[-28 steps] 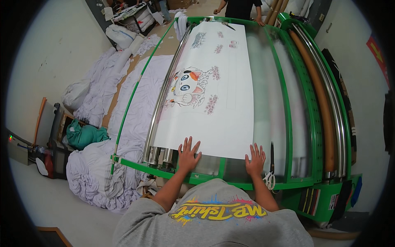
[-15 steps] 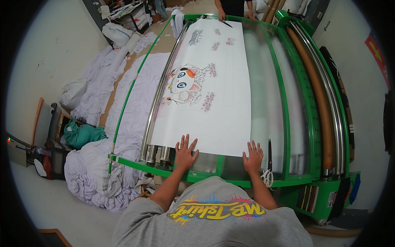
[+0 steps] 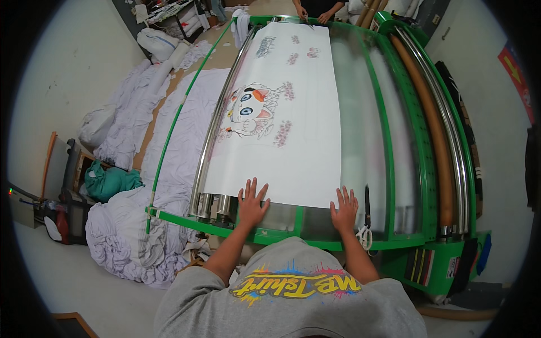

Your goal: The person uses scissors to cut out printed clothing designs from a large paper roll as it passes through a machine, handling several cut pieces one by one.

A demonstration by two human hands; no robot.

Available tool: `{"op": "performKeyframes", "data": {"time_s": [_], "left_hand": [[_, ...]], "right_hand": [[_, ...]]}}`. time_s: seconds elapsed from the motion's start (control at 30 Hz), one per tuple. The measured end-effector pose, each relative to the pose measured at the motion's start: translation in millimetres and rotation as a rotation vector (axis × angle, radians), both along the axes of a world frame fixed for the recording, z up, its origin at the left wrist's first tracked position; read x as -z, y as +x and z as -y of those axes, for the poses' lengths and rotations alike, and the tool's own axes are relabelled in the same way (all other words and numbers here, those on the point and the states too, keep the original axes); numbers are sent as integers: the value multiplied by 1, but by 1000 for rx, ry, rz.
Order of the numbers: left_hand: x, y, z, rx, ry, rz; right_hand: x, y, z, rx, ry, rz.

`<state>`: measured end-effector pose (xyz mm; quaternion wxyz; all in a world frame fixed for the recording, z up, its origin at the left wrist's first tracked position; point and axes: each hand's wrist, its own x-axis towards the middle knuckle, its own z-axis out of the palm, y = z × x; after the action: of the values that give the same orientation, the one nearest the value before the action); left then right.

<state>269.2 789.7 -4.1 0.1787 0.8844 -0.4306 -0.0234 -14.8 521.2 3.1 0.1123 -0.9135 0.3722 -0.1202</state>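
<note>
Both hands are flat on the near edge of the long white printed sheet (image 3: pixel 282 124), low in the centre of the frame. The left hand (image 3: pixel 252 204) lies with fingers spread wide, palm down on the sheet's lower left corner area, gripping nothing, just pressing. The right hand (image 3: pixel 344 209) does the same at the lower right corner, fingers fanned, nothing pinched. The sheet's long axis runs straight away from the hands, up the frame toward the top centre, where another person's hands (image 3: pixel 311 14) meet its far end. So the sheet lies ahead of both palms, lengthwise along the green-framed machine bed (image 3: pixel 394 186), with the cat picture (image 3: pixel 251 110) up and left of the left hand. The 2 hands sit about level, neither clearly nearer. A pair of scissors (image 3: pixel 366 219) rests just beside the right hand, toward the right of the frame. White cloth (image 3: pixel 129 242) piles at lower left.
</note>
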Motion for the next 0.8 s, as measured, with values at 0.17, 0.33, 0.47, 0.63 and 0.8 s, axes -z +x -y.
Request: {"op": "performKeyframes", "data": {"time_s": [0.17,0.33,0.47,0.63,0.8], "left_hand": [[5,5,-1,13,20,-6],[6,6,1,28,33,-31],[5,0,4,44,28,-45],[1,-10,10,74,-4,-51],[-7,-11,20,124,16,-78]], "right_hand": [[0,1,1,-1,-49,-91],[-6,-1,1,13,-112,-104],[-15,-9,-1,50,-108,-131],[-22,-20,0,103,-113,-138],[-29,-26,1,193,-93,-137]]}}
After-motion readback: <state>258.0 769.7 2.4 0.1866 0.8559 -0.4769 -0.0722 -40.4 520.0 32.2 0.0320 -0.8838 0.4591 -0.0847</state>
